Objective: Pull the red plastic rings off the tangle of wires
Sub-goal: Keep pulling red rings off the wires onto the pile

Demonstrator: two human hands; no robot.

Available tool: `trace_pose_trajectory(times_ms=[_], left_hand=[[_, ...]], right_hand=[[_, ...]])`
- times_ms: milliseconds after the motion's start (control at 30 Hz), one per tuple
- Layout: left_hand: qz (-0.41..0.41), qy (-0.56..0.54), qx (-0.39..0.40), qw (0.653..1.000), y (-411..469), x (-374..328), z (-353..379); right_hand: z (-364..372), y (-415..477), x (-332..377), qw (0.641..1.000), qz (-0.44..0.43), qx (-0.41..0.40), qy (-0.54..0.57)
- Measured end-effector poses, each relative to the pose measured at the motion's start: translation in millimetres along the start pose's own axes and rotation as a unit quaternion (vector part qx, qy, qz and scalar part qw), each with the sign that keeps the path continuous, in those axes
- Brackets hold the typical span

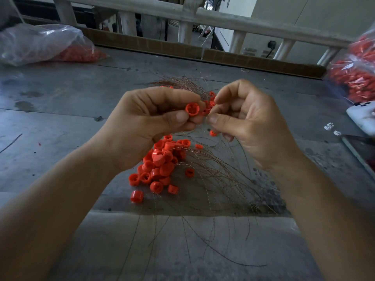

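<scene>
My left hand pinches a red plastic ring between thumb and fingers, held above the table. Close beside it, my right hand pinches the thin coppery wires where more red rings are still threaded between the two hands. Below my hands a tangle of wires fans out over the grey table. A pile of loose red rings lies under my left hand. One ring hangs near my right fingers.
A clear plastic bag of red parts lies at the far left, another bag at the right edge. A white phone and small white bits sit at the right. A cardboard strip and railing border the table's far side.
</scene>
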State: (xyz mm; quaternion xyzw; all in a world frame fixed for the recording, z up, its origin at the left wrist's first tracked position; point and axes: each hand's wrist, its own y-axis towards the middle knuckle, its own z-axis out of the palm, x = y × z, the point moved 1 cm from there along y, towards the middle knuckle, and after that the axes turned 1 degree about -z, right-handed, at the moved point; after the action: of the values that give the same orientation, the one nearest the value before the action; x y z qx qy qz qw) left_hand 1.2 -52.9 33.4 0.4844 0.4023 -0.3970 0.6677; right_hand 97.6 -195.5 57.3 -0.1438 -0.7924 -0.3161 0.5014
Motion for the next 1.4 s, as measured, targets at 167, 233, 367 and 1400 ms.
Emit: trace_pose_trajectory(times_ms=[167, 233, 367, 1400], left_hand=[[-0.034, -0.065, 0.01, 0.997, -1, 3, 4], [-0.044, -0.072, 0.013, 0.996, 0, 4, 4], [-0.055, -0.07, 0.004, 0.996, 0, 5, 1], [-0.079, -0.017, -0.045, 0.996, -1, 9, 1]], right_hand=[[7, 0, -5, 0.998, 0.04, 0.02, 0.052], [9, 1, -7, 0.997, 0.046, 0.027, 0.053], [1, 4, -9, 0.998, 0.049, 0.027, -0.014], [-27, 13, -26, 0.972, 0.146, -0.01, 0.182]])
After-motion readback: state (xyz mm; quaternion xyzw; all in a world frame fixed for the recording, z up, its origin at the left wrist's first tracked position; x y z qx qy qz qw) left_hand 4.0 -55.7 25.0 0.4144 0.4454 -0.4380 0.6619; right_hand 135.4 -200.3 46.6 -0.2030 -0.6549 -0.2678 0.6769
